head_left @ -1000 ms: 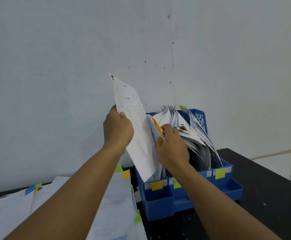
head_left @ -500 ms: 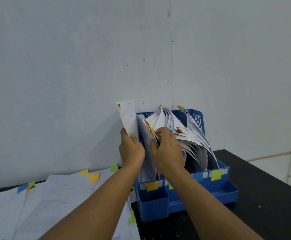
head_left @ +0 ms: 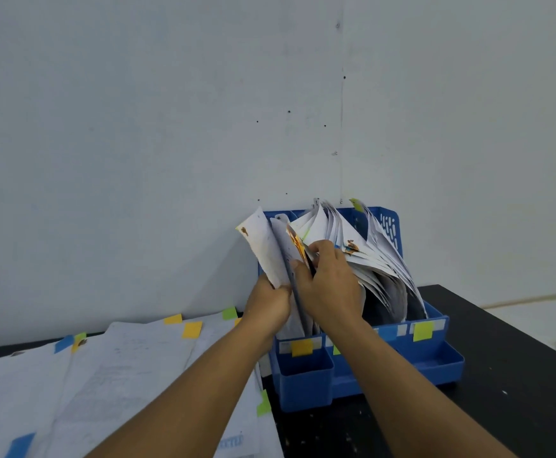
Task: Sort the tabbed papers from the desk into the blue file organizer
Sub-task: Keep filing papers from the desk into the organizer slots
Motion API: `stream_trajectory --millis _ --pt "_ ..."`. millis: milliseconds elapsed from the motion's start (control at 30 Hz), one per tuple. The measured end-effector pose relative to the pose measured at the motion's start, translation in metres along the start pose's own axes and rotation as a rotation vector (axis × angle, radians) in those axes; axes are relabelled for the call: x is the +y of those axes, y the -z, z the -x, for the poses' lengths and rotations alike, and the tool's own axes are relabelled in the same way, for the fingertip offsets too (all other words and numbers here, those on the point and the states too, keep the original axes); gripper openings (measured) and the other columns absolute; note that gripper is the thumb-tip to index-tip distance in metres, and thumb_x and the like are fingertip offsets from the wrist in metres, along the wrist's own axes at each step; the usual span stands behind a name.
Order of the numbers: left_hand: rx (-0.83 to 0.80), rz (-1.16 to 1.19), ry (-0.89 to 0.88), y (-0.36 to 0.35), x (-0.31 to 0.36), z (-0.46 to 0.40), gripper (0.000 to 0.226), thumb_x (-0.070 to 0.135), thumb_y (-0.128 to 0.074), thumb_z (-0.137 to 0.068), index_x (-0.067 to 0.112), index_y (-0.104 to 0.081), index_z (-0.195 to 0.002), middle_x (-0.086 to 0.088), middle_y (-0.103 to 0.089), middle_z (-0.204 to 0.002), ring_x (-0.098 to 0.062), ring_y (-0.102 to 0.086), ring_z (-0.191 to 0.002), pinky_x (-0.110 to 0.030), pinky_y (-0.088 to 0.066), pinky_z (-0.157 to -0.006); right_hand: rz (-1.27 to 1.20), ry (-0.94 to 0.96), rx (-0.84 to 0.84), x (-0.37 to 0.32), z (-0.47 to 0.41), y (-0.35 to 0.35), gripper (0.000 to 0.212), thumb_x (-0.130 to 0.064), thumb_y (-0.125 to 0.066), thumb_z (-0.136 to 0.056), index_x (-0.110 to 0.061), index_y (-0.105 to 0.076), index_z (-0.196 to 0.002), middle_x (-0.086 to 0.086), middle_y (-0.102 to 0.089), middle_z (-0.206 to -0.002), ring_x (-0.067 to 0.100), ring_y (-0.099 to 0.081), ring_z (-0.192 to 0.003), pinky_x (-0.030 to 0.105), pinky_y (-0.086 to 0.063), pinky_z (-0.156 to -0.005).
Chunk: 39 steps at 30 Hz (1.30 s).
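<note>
Tabbed paper [head_left: 263, 249] stands in the leftmost slot of the blue file organizer [head_left: 435, 355], its lower edge pinched by the curled fingers of the left hand [head_left: 266, 305]. Right hand [head_left: 329, 285] curls its fingers over the filed papers [head_left: 369, 259] just beside, pressing them rightward. Loose tabbed papers [head_left: 121, 375] lie on the black desk [head_left: 518, 375], left of the organizer.

Blue organizer [head_left: 435, 361] stuffed w/ papers [head_left: 379, 259], tabbed sheets [head_left: 121, 368] on desk
</note>
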State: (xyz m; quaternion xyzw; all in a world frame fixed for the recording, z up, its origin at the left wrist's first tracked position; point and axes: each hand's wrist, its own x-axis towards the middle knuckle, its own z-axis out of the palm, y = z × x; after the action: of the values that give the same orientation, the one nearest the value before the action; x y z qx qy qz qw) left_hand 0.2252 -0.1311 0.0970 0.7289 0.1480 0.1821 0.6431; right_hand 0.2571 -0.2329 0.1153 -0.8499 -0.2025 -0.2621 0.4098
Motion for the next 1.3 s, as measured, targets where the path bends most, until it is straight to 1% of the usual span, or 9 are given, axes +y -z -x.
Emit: stream_trajectory --millis 167,333,500,700,833,933,1033,1167,1300 --pt "-0.091 -0.092 0.038 0.045 -0.007 0.032 0.09 0.022 -0.073 -0.084 0.019 -0.017 -0.154 -0.003 -0.044 -0.148 -0.021 -0.049 -0.128 -0.042 -0.044 -0.106 0.01 0.016 0.024 0.0 0.012 -0.003 0.037 -0.045 -0.056 -0.096 -0.023 -0.047 -0.124 0.0 -0.054 -0.118 0.019 -0.055 -0.094 0.034 -0.046 -0.071" --pt "-0.045 -0.273 0.002 0.101 -0.032 0.083 0.063 0.023 -0.071 -0.086 0.019 -0.044 -0.144 0.004 -0.051 -0.141 -0.007 -0.053 -0.117 -0.023 -0.04 -0.095 -0.036 0.021 0.069 -0.009 0.039 -0.013 0.042 -0.041 -0.063 -0.093 -0.02 -0.05 -0.126 0.004 -0.051 -0.124 0.022 -0.057 -0.095 0.031 -0.04 -0.069" --pt "0.122 -0.609 -0.038 0.167 -0.069 0.112 0.044 0.03 -0.07 -0.087 0.026 -0.059 -0.129 0.007 -0.059 -0.13 -0.008 -0.055 -0.116 -0.022 -0.042 -0.096 -0.218 0.175 0.123 -0.036 0.088 -0.027 0.036 -0.035 -0.067 -0.092 -0.022 -0.052 -0.122 -0.006 -0.045 -0.118 0.012 -0.051 -0.099 0.03 -0.048 -0.074" --pt "0.199 -0.808 0.044 0.206 -0.104 0.136 0.051 0.041 -0.062 -0.09 0.026 -0.048 -0.137 0.007 -0.045 -0.146 -0.013 -0.04 -0.134 -0.023 -0.028 -0.11 -0.159 0.14 -0.245 -0.038 0.139 -0.06 0.035 -0.038 -0.06 -0.095 -0.03 -0.052 -0.128 -0.017 -0.049 -0.111 0.004 -0.053 -0.099 0.027 -0.049 -0.08" --pt "0.122 -0.86 0.074 0.206 -0.12 0.145 0.077 0.066 -0.06 -0.079 0.031 -0.038 -0.144 0.011 -0.025 -0.157 -0.011 -0.013 -0.147 -0.032 -0.016 -0.119 0.018 0.103 -0.482 -0.028 0.163 -0.076 0.036 -0.045 -0.055 -0.097 -0.033 -0.052 -0.131 -0.011 -0.054 -0.127 0.009 -0.051 -0.115 0.027 -0.047 -0.093" --pt "0.09 -0.976 0.058 0.205 -0.129 0.148 0.081 0.073 -0.051 -0.08 0.032 -0.031 -0.148 0.01 -0.018 -0.16 -0.014 -0.006 -0.149 -0.034 -0.008 -0.121 0.177 0.152 -0.591 -0.023 0.175 -0.084 0.04 -0.051 -0.049 -0.098 -0.032 -0.055 -0.133 -0.011 -0.053 -0.133 0.012 -0.043 -0.123 0.029 -0.038 -0.104" --pt "0.123 -1.019 -0.019 0.205 -0.138 0.147 0.068 0.068 -0.044 -0.088 0.033 -0.037 -0.146 0.008 -0.023 -0.159 -0.016 -0.011 -0.148 -0.033 -0.007 -0.12 0.236 0.214 -0.598 -0.019 0.181 -0.086 0.041 -0.053 -0.045 -0.099 -0.032 -0.058 -0.132 -0.013 -0.053 -0.133 0.011 -0.042 -0.121 0.029 -0.035 -0.104" --pt "0.164 -1.056 -0.141 0.204 -0.138 0.146 0.055 0.063 -0.035 -0.091 0.031 -0.059 -0.13 0.011 -0.053 -0.139 -0.018 -0.037 -0.138 -0.033 -0.022 -0.115 0.244 0.225 -0.596 -0.019 0.182 -0.086 0.041 -0.053 -0.043 -0.1 -0.033 -0.057 -0.132 -0.015 -0.053 -0.133 0.01 -0.042 -0.121 0.027 -0.033 -0.103" --pt "0.287 -0.942 -0.267 0.204 -0.138 0.145 0.021 0.038 -0.057 -0.094 0.029 -0.071 -0.106 0.012 -0.071 -0.103 -0.012 -0.064 -0.097 -0.028 -0.052 -0.086 0.237 0.217 -0.621 -0.02 0.182 -0.085 0.041 -0.053 -0.042 -0.1 -0.034 -0.056 -0.134 -0.016 -0.05 -0.135 0.008 -0.039 -0.124 0.026 -0.031 -0.104"
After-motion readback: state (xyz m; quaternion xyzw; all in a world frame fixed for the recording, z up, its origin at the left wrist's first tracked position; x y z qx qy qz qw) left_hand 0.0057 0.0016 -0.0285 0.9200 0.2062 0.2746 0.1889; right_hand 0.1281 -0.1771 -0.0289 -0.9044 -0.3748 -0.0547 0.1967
